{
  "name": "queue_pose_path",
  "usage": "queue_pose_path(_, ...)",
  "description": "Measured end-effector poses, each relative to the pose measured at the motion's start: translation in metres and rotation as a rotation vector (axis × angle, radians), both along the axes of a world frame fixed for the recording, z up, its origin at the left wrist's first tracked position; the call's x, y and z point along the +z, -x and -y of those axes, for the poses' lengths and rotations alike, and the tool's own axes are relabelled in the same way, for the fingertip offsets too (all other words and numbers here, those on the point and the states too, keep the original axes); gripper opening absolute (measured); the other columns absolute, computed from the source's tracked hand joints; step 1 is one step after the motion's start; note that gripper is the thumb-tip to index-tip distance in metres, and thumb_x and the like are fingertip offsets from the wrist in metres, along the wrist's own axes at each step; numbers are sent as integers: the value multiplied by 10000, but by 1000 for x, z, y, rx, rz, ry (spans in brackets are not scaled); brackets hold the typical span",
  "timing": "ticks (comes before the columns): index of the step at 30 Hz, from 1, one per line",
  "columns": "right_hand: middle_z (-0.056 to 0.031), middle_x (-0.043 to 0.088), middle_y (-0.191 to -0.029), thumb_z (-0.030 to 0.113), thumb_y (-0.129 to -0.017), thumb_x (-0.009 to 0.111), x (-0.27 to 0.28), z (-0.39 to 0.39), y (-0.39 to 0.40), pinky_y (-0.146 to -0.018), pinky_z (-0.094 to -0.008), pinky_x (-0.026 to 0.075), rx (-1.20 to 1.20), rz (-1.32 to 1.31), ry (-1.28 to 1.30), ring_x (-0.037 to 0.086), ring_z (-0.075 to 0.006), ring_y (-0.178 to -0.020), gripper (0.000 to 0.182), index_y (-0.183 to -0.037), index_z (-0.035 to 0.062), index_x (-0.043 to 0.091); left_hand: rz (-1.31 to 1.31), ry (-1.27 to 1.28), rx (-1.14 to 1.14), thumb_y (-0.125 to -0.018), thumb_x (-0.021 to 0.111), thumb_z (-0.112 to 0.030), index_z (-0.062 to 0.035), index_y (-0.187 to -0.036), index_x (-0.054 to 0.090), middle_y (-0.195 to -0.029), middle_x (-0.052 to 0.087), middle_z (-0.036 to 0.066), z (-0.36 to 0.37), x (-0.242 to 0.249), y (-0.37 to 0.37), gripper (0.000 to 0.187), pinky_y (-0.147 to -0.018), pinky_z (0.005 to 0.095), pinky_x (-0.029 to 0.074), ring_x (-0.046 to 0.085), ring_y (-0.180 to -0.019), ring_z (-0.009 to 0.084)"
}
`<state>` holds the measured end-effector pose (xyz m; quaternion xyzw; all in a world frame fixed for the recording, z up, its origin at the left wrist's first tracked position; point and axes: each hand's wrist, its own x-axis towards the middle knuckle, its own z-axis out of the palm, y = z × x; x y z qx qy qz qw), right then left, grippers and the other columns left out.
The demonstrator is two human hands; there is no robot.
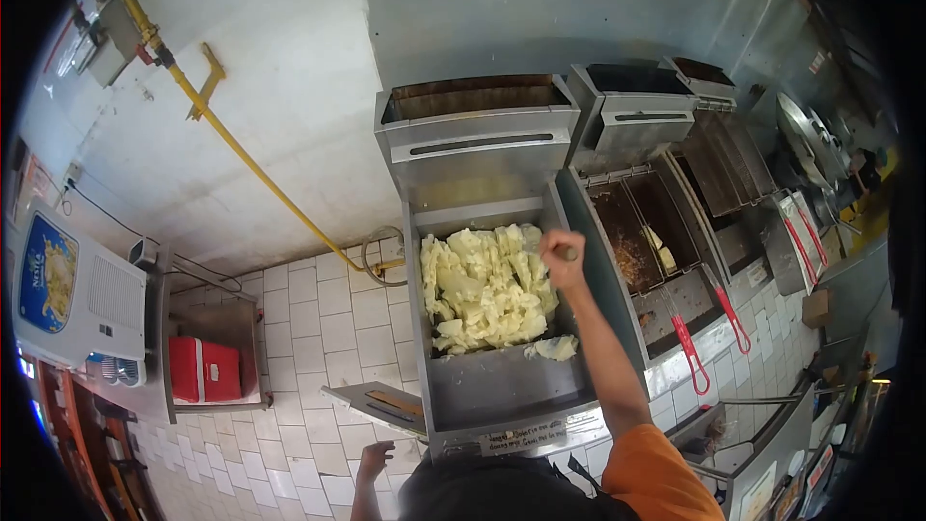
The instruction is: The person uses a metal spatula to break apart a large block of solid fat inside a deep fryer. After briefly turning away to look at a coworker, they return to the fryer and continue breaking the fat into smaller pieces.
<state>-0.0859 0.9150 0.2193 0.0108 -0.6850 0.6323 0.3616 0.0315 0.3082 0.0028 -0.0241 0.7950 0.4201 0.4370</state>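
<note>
Pale yellow, lumpy solid pieces [487, 285] fill the well of the steel fryer [502, 396] in front of me. Over the right side of that well is my right hand [562, 256], its fingers wrapped round a handle with a brownish end; the rest of the tool is hidden or too unclear to make out. One loose piece lies on the fryer's near ledge. Low in the view, left of the fryer, my left hand [376, 460] hangs with its fingers apart and nothing in it, near the open fryer door [381, 405].
At the right stands a second fryer [685, 314] with baskets whose red handles [690, 357] stick out towards me. A yellow pipe [246, 159] runs down the left wall. A red cooler [204, 370] rests on a shelf beneath a white dispenser [92, 280].
</note>
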Motion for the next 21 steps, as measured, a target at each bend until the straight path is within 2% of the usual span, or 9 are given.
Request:
queue_pose_path(5, -52, 410, -565, -23, -670, 637, -19, 62, -26, -485, -278, 340, 196, 179, -240, 426, -89, -565, 208, -637, 12, 435, 105, 7, 134, -930, 467, -216, -43, -1237, 624, -1135, 689, 72, -26, 6, 4, 386, -697, 371, 547, 687, -986, 237)
queue_pose_path(7, -53, 392, -566, -32, -661, 633, -27, 84, -38, -483, -280, 321, 184, 139, -358, 414, -85, -568, 214, -638, 13, 425, 5, -53, 24, -794, 498, 142, 5, -1173, 645, -1107, 695, 118, -28, -6, -9, 428, -609, 297, 581, 708, -934, 197)
queue_pose_path(8, -54, 374, -566, -40, -651, 628, -28, 93, -45, -480, -282, 302, 171, 103, -464, 402, -81, -571, 221, -638, 14, 414, 0, -147, 58, -835, 522, 73, -9, -1168, 656, -1094, 704, 106, -20, -28, -22, 367, -613, 298, 576, 707, -933, 193)
queue_pose_path(10, -53, 369, -571, -42, -646, 621, -26, 92, -58, -479, -287, 289, 143, 100, -452, 388, -87, -560, 220, -635, 16, 410, 73, -62, -36, -932, 510, -286, -30, -1202, 650, -1165, 682, 89, -8, -53, -47, 397, -763, 387, 552, 688, -983, 260)
queue_pose_path(12, -51, 364, -576, -44, -640, 614, -18, 75, -59, -478, -291, 276, 129, 92, -451, 374, -93, -549, 218, -632, 18, 405, -461, -59, -573, -920, 546, -338, -57, -1179, 670, -1160, 685, 89, 20, -81, -73, 402, -859, 373, 527, 678, -998, 241)
queue_pose_path(16, -21, 387, -573, -58, -647, 581, 20, 57, -53, -472, -284, 267, -8, 31, -154, 342, -86, -526, 205, -599, 13, 394, -403, -34, -275, -885, 566, -412, -117, -1115, 697, -1101, 697, 129, 54, -109, -112, 396, -877, 363, 508, 662, -1040, 244)
queue_pose_path(17, -17, 389, -566, -65, -649, 567, 41, 53, -48, -471, -277, 263, 11, -31, -181, 338, -78, -528, 198, -595, 11, 392, -575, -69, -180, -877, 571, -431, -133, -1099, 704, -1087, 700, 140, 64, -108, -118, 395, -881, 360, 504, 658, -1051, 244)
queue_pose_path(19, -11, 382, -546, -68, -653, 546, 85, 49, -37, -465, -272, 263, 11, -76, -176, 325, -74, -518, 197, -583, 13, 381, 162, 84, 75, -867, 579, -369, -124, -1053, 712, -1033, 716, 103, 73, -74, -156, 336, -772, 398, 527, 681, -944, 255)
queue_pose_path(21, -9, 375, -534, -64, -656, 539, 127, 47, -33, -460, -273, 267, -23, -64, -150, 316, -78, -506, 203, -575, 16, 371, 130, 13, 15, -858, 591, -337, -120, -1044, 712, -1009, 721, 89, 78, -61, -149, 310, -732, 408, 533, 687, -904, 257)
